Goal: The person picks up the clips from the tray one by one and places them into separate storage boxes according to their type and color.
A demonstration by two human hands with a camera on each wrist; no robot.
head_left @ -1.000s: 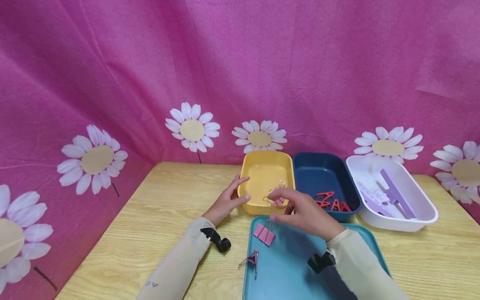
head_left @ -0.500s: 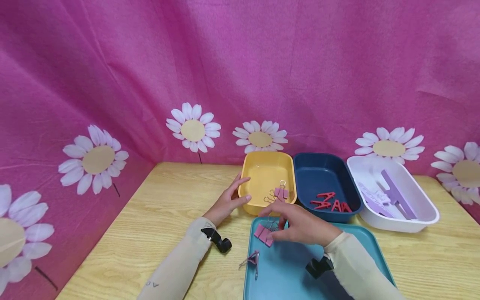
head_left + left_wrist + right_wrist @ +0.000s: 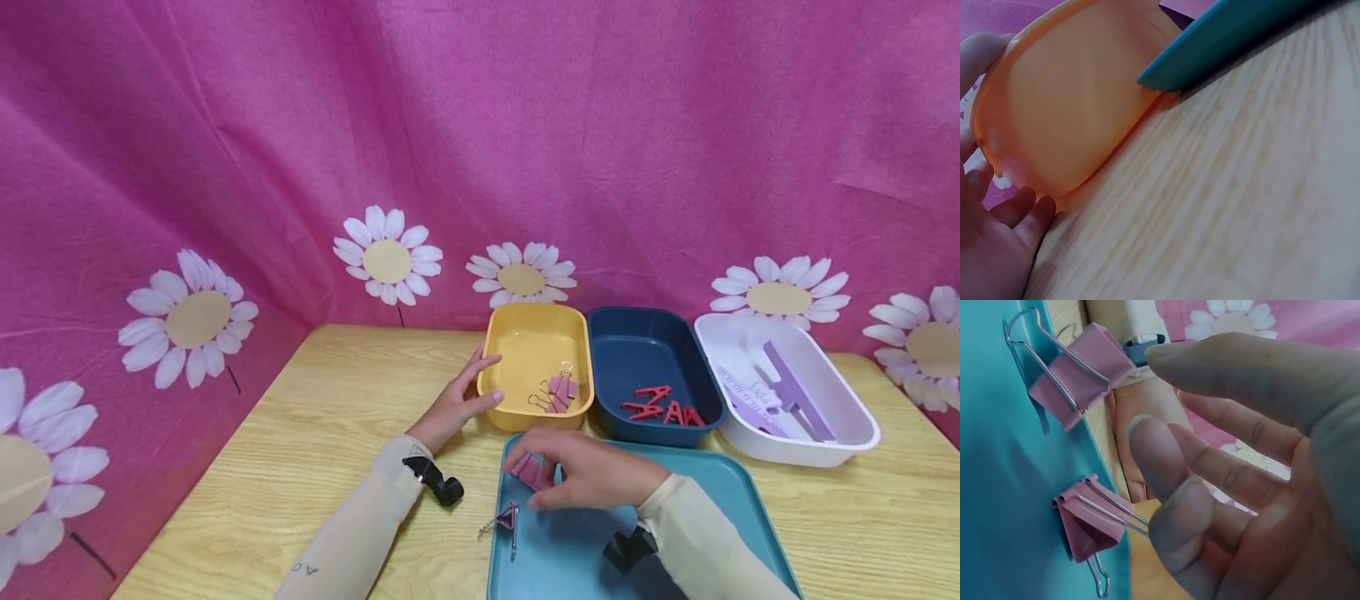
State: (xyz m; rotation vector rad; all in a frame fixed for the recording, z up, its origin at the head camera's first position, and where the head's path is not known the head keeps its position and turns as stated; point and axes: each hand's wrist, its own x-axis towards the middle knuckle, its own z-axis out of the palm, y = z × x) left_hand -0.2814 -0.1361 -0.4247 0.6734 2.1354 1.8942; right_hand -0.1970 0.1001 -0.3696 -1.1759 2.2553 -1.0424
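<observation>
On the teal tray, pink binder clips lie partly hidden beneath my right hand. Its thumb and fingertips are bent and spread apart with nothing between them; in the right wrist view the nearest clip has its wire handles passing behind a fingertip. Another binder clip stands at the tray's left edge. My left hand grips the left front corner of the yellow bin, with the thumb and a finger over its rim. Several pink binder clips lie inside that bin.
Beside the yellow bin stands a navy bin with several red clothespins. Right of it, a white bin holds purple items. The wooden table ends at a pink flowered curtain.
My right hand has moved from over the yellow bin's front, back and down to the clips on the tray. A clip has been left in the bin. My left hand stays put.
</observation>
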